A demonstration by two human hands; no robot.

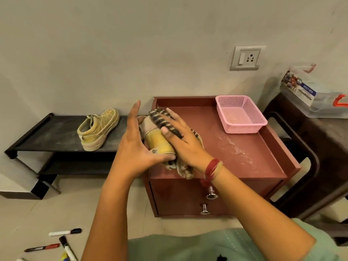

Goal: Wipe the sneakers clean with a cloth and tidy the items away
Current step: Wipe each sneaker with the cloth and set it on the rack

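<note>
Step in hand: wiping, second part of the task not started. One sneaker (156, 142) lies on its side at the left front of the red cabinet's tabletop (244, 144). Left hand (135, 140) braces it, fingers straight along the far side, thumb across the near end. Right hand (185, 146) presses the striped cloth (157, 118) flat onto the upper, fingers straight and spread, no pinch; cloth tail hangs over the front edge. Other sneaker (98, 129) sits apart on the low black shoe rack (47, 136), looks still grubby. Next, probably: rub along the upper, rotate the shoe to reach the sole edge, keep the left brace firm so it doesn't slide off the edge. Pink basket (244, 129) at the back right, well clear. Markers (66, 232) on the floor, not in the way.
</note>
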